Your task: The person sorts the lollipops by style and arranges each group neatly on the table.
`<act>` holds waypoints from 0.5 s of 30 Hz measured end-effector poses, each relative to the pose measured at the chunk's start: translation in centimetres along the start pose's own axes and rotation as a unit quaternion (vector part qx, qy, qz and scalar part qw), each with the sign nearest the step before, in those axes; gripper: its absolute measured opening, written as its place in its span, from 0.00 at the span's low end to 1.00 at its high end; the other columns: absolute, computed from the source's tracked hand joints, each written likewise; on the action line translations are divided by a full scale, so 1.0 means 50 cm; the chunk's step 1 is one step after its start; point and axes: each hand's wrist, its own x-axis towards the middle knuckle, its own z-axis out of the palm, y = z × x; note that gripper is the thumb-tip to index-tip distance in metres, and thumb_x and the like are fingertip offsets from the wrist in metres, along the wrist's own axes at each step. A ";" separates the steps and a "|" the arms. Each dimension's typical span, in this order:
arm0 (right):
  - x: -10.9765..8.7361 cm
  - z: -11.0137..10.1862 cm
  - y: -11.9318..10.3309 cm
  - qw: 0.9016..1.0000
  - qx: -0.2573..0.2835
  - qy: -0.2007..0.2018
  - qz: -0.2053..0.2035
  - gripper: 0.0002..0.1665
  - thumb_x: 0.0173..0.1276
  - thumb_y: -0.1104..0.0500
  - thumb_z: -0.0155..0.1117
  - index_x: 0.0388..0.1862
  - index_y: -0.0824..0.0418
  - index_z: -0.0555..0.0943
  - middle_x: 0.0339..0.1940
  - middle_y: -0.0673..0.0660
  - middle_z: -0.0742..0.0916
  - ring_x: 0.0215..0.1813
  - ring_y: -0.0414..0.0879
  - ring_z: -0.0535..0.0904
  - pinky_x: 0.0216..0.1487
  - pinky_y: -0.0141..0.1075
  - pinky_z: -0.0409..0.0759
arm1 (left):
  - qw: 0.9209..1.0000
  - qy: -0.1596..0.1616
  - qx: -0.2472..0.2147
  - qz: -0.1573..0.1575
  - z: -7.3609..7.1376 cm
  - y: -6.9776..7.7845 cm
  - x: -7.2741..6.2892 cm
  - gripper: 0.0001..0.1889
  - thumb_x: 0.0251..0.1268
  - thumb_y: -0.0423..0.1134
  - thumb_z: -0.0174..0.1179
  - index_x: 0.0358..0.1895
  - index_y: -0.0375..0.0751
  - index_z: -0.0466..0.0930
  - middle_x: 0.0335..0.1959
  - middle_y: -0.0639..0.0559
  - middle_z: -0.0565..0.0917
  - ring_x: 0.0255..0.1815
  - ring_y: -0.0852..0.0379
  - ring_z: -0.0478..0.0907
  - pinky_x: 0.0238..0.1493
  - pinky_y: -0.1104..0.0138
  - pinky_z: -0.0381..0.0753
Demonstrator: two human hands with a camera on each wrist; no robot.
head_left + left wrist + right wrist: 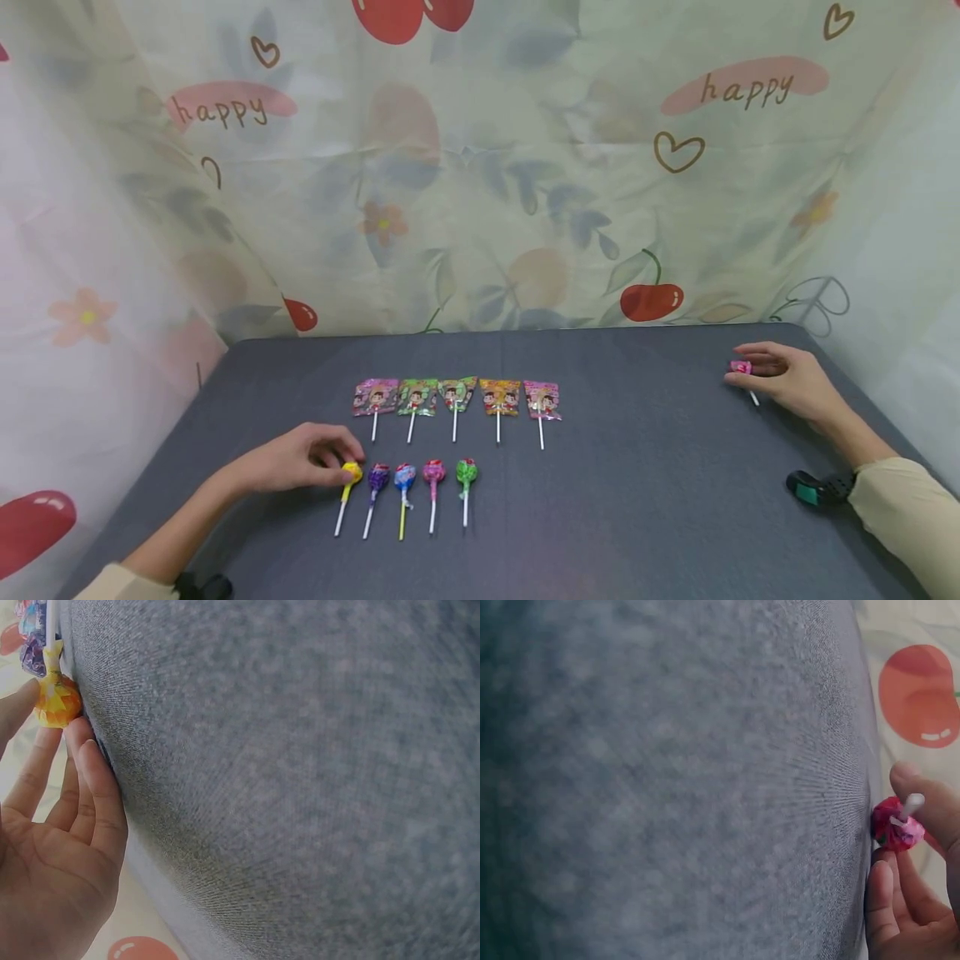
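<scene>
On the left, my left hand pinches the round head of a yellow lollipop between thumb and fingers, its white stick pointing toward me. The left wrist view shows the yellow-orange wrapper at the fingertips of that hand. Beside it lie a purple lollipop, a blue one, a pink one and a green one, in a row. Far right, my right hand holds another pink lollipop between thumb and fingers; the right wrist view shows its wrapper and stick end.
Behind the round lollipops lies a row of flat-packed ones, from a pink packet through green and orange to another pink packet. All lie on a dark grey cloth-covered table. A patterned curtain stands behind it.
</scene>
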 end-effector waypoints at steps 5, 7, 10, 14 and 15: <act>0.002 0.005 -0.006 1.000 -0.012 -0.002 0.009 0.24 0.67 0.60 0.74 0.56 0.73 0.81 0.43 0.61 0.89 0.39 0.32 0.82 0.34 0.28 0.77 | 1.000 0.001 0.006 -0.008 -0.001 0.001 0.000 0.10 0.71 0.39 0.65 0.50 0.40 0.82 0.44 0.53 0.84 0.38 0.56 0.81 0.40 0.65 0.81; -0.001 0.006 -0.011 1.000 -0.012 -0.002 0.016 0.24 0.67 0.59 0.74 0.56 0.72 0.81 0.42 0.60 0.89 0.39 0.33 0.83 0.33 0.29 0.77 | 1.000 0.004 -0.003 -0.019 0.001 0.004 -0.001 0.11 0.71 0.39 0.66 0.50 0.39 0.82 0.44 0.52 0.84 0.38 0.55 0.81 0.41 0.65 0.81; -0.010 0.008 -0.020 1.000 -0.008 0.000 0.024 0.25 0.68 0.56 0.74 0.57 0.70 0.81 0.42 0.57 0.89 0.39 0.32 0.82 0.32 0.32 0.78 | 1.000 0.009 -0.008 -0.029 0.003 0.011 -0.001 0.11 0.71 0.37 0.66 0.50 0.37 0.82 0.44 0.51 0.84 0.38 0.55 0.80 0.41 0.65 0.80; -0.026 0.013 -0.034 1.000 0.015 0.000 0.025 0.26 0.69 0.55 0.73 0.59 0.69 0.79 0.45 0.54 0.88 0.41 0.33 0.82 0.32 0.34 0.79 | 0.999 0.012 -0.007 -0.038 0.005 0.018 0.000 0.10 0.71 0.37 0.66 0.51 0.37 0.82 0.44 0.50 0.84 0.38 0.55 0.80 0.41 0.66 0.80; -0.030 0.016 -0.038 1.000 0.020 0.001 0.023 0.25 0.69 0.56 0.73 0.59 0.68 0.79 0.45 0.53 0.87 0.42 0.33 0.83 0.32 0.34 0.79 | 0.999 0.012 -0.007 -0.039 0.005 0.019 0.000 0.11 0.71 0.37 0.66 0.51 0.38 0.82 0.44 0.51 0.84 0.38 0.55 0.80 0.41 0.66 0.80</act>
